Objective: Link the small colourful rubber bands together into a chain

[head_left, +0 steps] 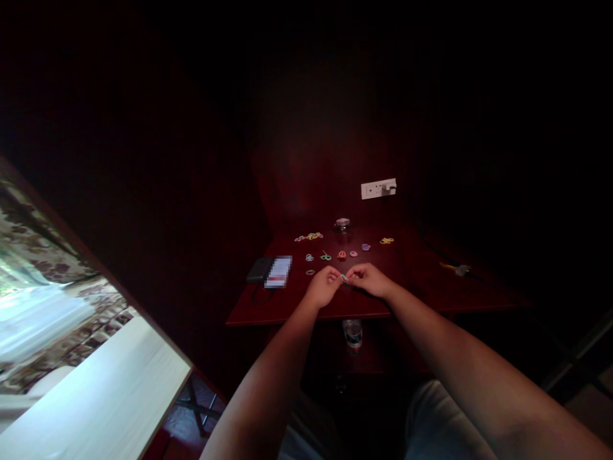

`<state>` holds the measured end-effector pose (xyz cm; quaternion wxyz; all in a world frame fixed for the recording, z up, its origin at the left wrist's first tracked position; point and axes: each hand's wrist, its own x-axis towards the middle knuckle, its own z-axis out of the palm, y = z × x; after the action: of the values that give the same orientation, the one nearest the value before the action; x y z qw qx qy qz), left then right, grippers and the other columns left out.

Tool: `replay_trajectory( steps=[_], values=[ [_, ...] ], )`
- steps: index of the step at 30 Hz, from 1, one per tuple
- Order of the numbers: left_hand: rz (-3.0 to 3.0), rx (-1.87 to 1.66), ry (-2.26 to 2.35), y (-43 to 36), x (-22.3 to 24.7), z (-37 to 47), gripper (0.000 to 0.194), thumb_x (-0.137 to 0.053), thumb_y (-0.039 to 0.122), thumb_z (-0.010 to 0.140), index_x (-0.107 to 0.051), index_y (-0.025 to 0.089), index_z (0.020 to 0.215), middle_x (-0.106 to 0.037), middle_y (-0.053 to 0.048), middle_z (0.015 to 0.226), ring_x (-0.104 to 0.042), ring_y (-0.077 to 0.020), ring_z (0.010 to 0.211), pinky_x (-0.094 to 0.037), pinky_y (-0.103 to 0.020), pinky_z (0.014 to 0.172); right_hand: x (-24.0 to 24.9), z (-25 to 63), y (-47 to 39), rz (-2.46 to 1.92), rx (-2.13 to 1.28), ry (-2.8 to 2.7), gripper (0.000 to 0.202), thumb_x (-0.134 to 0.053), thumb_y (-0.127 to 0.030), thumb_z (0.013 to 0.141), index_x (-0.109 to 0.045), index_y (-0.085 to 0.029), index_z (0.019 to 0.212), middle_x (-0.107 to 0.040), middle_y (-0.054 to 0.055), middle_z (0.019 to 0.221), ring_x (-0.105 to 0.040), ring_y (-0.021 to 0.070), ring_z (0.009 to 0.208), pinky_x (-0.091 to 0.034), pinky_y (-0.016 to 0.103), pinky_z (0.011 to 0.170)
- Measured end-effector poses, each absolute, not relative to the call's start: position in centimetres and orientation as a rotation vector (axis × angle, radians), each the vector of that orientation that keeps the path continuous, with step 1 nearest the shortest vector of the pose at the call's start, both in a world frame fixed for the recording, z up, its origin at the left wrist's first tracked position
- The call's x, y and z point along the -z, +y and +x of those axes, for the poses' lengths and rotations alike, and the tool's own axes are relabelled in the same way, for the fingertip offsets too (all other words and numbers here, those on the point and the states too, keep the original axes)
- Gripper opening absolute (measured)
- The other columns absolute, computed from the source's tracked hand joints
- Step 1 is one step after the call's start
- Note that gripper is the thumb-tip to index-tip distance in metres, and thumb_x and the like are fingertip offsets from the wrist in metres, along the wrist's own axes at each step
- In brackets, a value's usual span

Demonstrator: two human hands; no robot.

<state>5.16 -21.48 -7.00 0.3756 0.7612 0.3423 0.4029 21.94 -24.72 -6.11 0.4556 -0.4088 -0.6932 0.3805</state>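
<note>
Over the front of the dark red table [416,281], my left hand [326,283] and my right hand [368,280] meet fingertip to fingertip. Between them they pinch a small light green band [343,278]. Just beyond lies a row of small coloured loops: pale blue [309,257], green [326,257], red-orange [341,255], pink [353,253], purple [366,246] and yellow [387,241]. A single pale ring [310,272] rests left of my left hand. Farther back is a multicoloured linked strand [309,237].
A phone [278,272] and a black box-like item [259,270] lie at the table's left. A clear jar [343,225] stands at the back, below a wall socket [378,188]. A cable end [462,270] lies right. Below the tabletop is a bottle [353,334].
</note>
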Motion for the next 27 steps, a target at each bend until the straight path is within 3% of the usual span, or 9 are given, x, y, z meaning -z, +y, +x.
replay_trajectory(
  steps=[14, 21, 27],
  values=[
    [1.913, -1.018, 0.786, -21.15, 7.27, 5.04, 0.017, -0.056, 0.022, 0.074, -0.058, 0.012, 0.088, -0.06, -0.004, 0.073, -0.055, -0.0086, 0.063, -0.043, -0.019, 0.058, 6.92, 22.16, -23.99, -1.064, -0.829, -1.746, 0.03, -0.062, -0.04, 0.067, -0.064, -0.011, 0.075, -0.056, 0.0, 0.054, -0.044, 0.0087, 0.048, -0.033, 0.021, 0.047],
    [1.883, -0.998, 0.745, -21.51, 7.14, 5.18, 0.024, -0.061, 0.02, 0.069, -0.057, 0.01, 0.091, -0.061, -0.005, 0.076, -0.055, -0.0078, 0.062, -0.043, -0.019, 0.058, 6.92, 22.28, -24.08, -1.055, -0.822, -1.756, 0.023, -0.054, -0.032, 0.073, -0.063, -0.012, 0.076, -0.057, 0.001, 0.055, -0.047, 0.0094, 0.048, -0.035, 0.021, 0.047],
    [1.848, -0.965, 0.735, -21.55, 7.01, 5.19, 0.025, -0.064, 0.02, 0.067, -0.058, 0.01, 0.089, -0.061, -0.005, 0.073, -0.055, -0.0078, 0.062, -0.044, -0.019, 0.059, 6.88, 22.22, -23.99, -1.063, -0.722, -1.78, 0.014, -0.051, -0.017, 0.066, -0.063, -0.012, 0.072, -0.058, 0.001, 0.058, -0.046, 0.0092, 0.05, -0.035, 0.02, 0.049]
  ],
)
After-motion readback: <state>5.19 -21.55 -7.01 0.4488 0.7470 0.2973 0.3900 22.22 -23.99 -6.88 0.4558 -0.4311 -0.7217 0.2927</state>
